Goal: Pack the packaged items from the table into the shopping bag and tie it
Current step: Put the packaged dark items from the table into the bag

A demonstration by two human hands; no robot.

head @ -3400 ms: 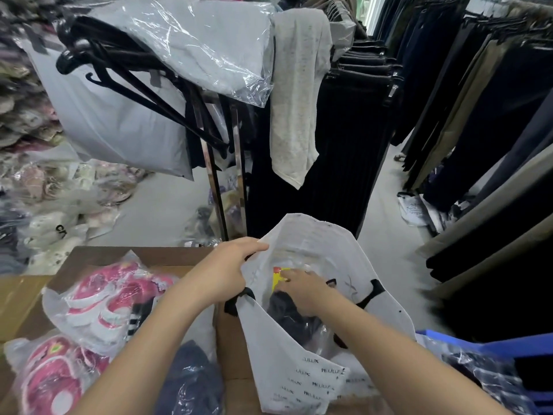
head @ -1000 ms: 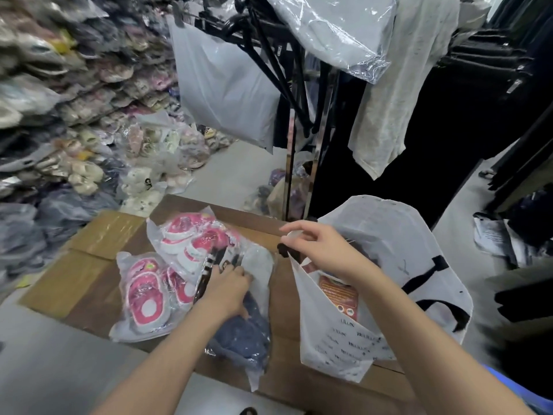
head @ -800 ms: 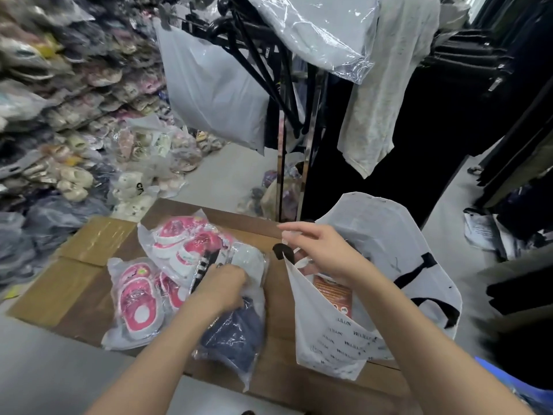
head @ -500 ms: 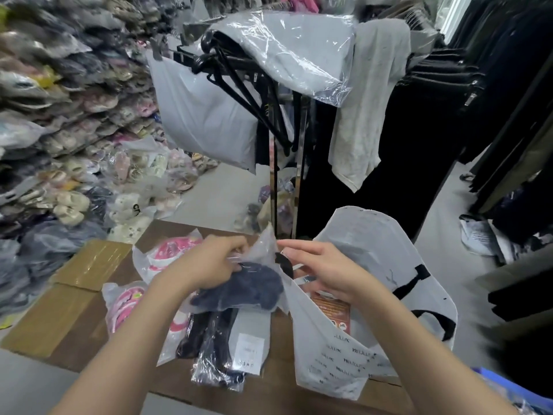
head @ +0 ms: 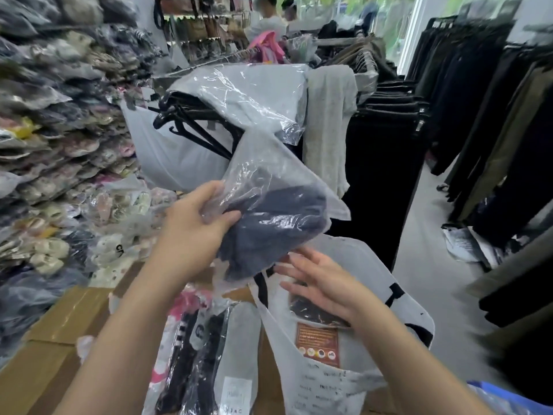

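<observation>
My left hand [head: 191,223] grips a clear packet of dark navy clothing [head: 269,223] and holds it up in the air just above the mouth of the white shopping bag [head: 326,384]. My right hand [head: 320,283] is below the packet at the bag's opening, fingers spread, holding nothing. Inside the bag an orange-labelled packet [head: 318,344] shows through. On the table [head: 59,348] lie a packet of black-and-grey items [head: 209,366] and part of a pink packet [head: 191,298].
A rack with black hangers and plastic-covered garments [head: 239,97] stands just behind the bag. Stacks of bagged footwear [head: 59,145] fill the left wall and floor. Dark trousers [head: 493,145] hang along the right. People [head: 266,22] stand far back.
My left hand lifted the navy packet from the table up over the bag. My right hand let go of the bag's rim and opened beneath the packet. The view tilted upward.
</observation>
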